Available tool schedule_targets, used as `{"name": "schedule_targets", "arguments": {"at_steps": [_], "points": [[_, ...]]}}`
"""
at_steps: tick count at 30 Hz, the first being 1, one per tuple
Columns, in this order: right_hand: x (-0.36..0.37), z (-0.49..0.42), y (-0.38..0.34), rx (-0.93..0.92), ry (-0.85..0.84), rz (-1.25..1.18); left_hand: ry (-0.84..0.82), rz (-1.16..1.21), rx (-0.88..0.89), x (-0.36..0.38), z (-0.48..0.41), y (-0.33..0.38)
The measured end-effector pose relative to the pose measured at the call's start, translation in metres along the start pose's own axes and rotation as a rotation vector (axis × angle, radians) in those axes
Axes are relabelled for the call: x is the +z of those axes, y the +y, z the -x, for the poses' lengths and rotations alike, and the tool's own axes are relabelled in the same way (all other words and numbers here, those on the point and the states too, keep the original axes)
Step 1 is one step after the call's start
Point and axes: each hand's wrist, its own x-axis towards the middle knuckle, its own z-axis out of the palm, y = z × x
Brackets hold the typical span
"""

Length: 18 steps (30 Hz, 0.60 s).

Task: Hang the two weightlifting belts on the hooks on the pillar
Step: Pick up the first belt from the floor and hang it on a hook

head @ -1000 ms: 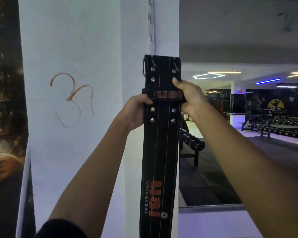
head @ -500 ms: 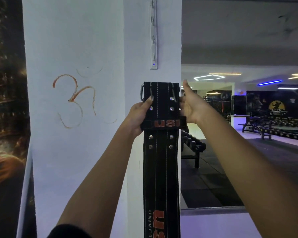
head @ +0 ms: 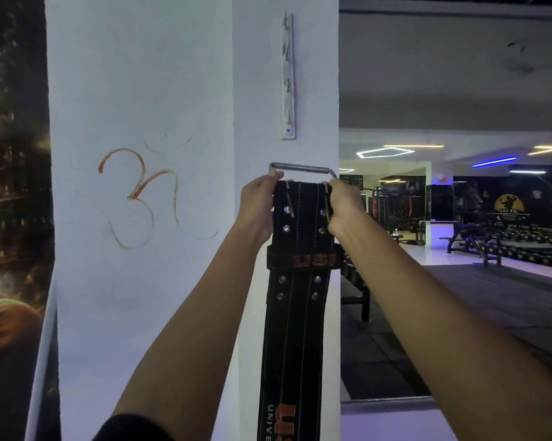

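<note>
While both arms reach up, we hold the black belt point(head: 297, 313) against the white pillar point(head: 258, 106): left hand point(head: 258, 206) and right hand point(head: 343, 206) each closed on a top corner. Its metal buckle point(head: 303, 168) stands lifted above our fingers, below the hook rail point(head: 288, 78). Individual hooks look blurred; seemingly none carries anything.

The weightlifting belt point(head: 297, 313) looks like matt black suede-like leather with pale stitching and shiny metal rivets. Its buckle point(head: 303, 169) is dull grey metal. The pillar point(head: 147, 90) is smooth, matt white-painted plaster; the hook rail point(head: 288, 78) looks white-painted, with metallic hooks.
</note>
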Motion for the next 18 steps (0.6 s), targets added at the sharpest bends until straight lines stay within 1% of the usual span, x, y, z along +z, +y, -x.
{"name": "schedule_targets", "arguments": {"at_steps": [3,9,12,18], "points": [[0.009,-0.003,-0.010,-0.012,-0.024,-0.048,0.040,-0.052,0.081,0.001,-0.018,0.009],[0.027,-0.024,-0.037,-0.129,0.029,-0.108,0.068,-0.005,0.156,0.009,-0.062,0.017],[0.038,-0.046,-0.044,-0.186,0.054,-0.106,0.101,0.008,0.171,0.012,-0.093,0.012],[0.058,-0.117,-0.058,-0.244,0.022,-0.148,0.173,0.006,0.240,0.018,-0.171,0.007]]}}
